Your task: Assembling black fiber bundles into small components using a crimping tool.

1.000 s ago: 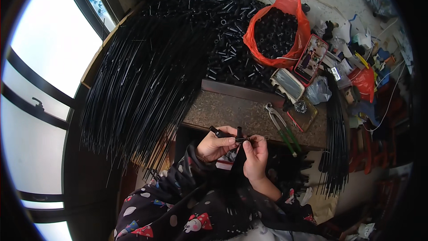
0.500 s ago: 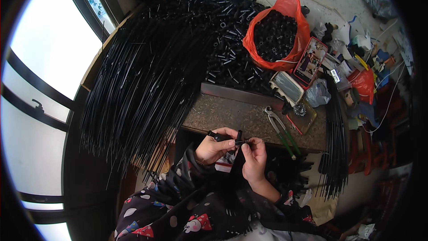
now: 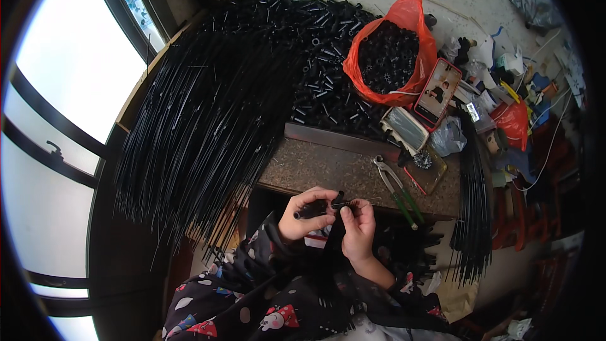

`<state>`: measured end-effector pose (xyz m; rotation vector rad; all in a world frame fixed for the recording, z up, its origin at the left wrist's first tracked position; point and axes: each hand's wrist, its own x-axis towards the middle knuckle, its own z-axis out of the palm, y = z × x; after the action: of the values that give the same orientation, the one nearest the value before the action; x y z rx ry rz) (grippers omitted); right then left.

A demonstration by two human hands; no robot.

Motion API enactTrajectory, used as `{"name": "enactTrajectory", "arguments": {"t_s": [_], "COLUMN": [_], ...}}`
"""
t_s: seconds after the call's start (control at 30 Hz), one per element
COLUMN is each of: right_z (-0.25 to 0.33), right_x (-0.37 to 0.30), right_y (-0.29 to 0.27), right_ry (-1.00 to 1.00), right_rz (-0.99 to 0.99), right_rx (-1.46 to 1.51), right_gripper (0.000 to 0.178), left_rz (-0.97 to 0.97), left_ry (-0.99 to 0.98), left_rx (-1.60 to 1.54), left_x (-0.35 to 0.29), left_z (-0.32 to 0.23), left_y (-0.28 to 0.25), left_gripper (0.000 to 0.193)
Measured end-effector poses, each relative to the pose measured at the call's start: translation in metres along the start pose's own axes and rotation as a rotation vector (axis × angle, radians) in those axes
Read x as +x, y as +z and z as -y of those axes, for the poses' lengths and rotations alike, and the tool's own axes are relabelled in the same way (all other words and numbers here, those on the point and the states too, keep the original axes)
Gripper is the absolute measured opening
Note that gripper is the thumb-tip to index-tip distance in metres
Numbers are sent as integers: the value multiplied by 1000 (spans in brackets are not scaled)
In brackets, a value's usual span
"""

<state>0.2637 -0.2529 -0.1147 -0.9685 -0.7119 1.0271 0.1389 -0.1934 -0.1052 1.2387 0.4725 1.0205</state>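
Observation:
Over my lap, just off the table's front edge, my left hand (image 3: 304,218) has its fingers curled round a black tubular piece (image 3: 339,198), which tilts up between thumb and fingertips. A second dark tube end (image 3: 298,215) sticks out at the palm side of the same hand. Close beside it, my right hand (image 3: 358,230) pinches a few thin wires (image 3: 372,201) between thumb and forefinger. These wires reach toward the tubular piece; whether they enter it is too small to tell.
Long black rods (image 3: 202,113) cover the table's left. Behind lie heaped black tubes (image 3: 328,44) and a red plastic bag (image 3: 428,38) of small black parts. Green-handled pincers (image 3: 398,192), a phone (image 3: 437,95) and a mirror-like rectangular item (image 3: 407,129) lie right. More rods (image 3: 473,196) hang over the right edge.
My left fingers have shifted and the black tubular piece leans over from nearly upright. My right hand keeps its pinch almost in place. The picture on the phone screen differs.

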Motion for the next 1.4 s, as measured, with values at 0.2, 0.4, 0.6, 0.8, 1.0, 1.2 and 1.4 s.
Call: {"name": "enactTrajectory", "arguments": {"t_s": [0.2, 0.4, 0.6, 0.8, 1.0, 1.2, 1.4], "right_z": [-12, -19, -10, -10, -9, -6, 1], "right_x": [6, 3, 12, 8, 9, 11, 3], "right_y": [-10, -13, -16, -14, -18, -18, -14], "right_ry": [201, 206, 432, 524, 667, 729, 633], "right_rz": [124, 94, 339, 394, 642, 440, 557], "right_rx": [189, 211, 335, 354, 514, 503, 413], "right_gripper": [14, 14, 21, 34, 28, 27, 29], "left_rz": [-123, -46, 50, 163, 524, 375, 547], "left_ry": [-291, 283, -334, -265, -123, -221, -197], "left_rx": [-385, 764, 26, 141, -91, -24, 33], "left_x": [-4, 11, 8, 18, 25, 19, 26], "left_z": [8, -17, -14, -29, -14, -20, -24], "left_y": [-1, 2, -21, -31, -46, -43, -44], "left_gripper": [31, 23, 21, 14, 11, 11, 21]}}
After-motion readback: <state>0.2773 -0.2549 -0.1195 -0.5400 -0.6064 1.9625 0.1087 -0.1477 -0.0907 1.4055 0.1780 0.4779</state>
